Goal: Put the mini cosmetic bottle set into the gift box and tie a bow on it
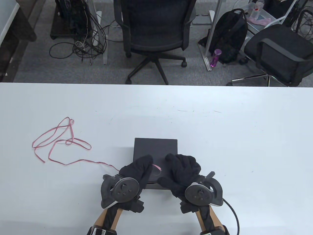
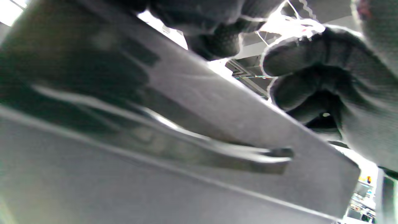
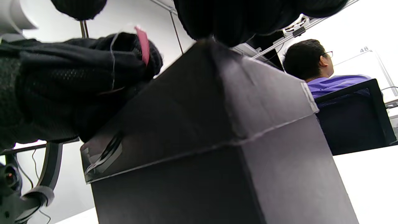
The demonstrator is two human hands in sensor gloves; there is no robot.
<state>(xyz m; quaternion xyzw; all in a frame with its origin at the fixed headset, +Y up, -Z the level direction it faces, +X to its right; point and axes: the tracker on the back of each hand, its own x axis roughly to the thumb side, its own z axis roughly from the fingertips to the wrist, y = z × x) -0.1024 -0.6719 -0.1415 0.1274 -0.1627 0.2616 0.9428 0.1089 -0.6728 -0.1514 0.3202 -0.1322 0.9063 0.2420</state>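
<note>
Ribbon (plain only wrist-side) pinched by left hand.

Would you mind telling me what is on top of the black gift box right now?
Both gloved hands rest on the closed gift box: the left hand holds the pink ribbon end over the lid, the right hand beside it. The contents are hidden by the lid.

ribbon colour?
Pink. The ribbon shows best in the table view, looped on the white table left of the black gift box.
</note>
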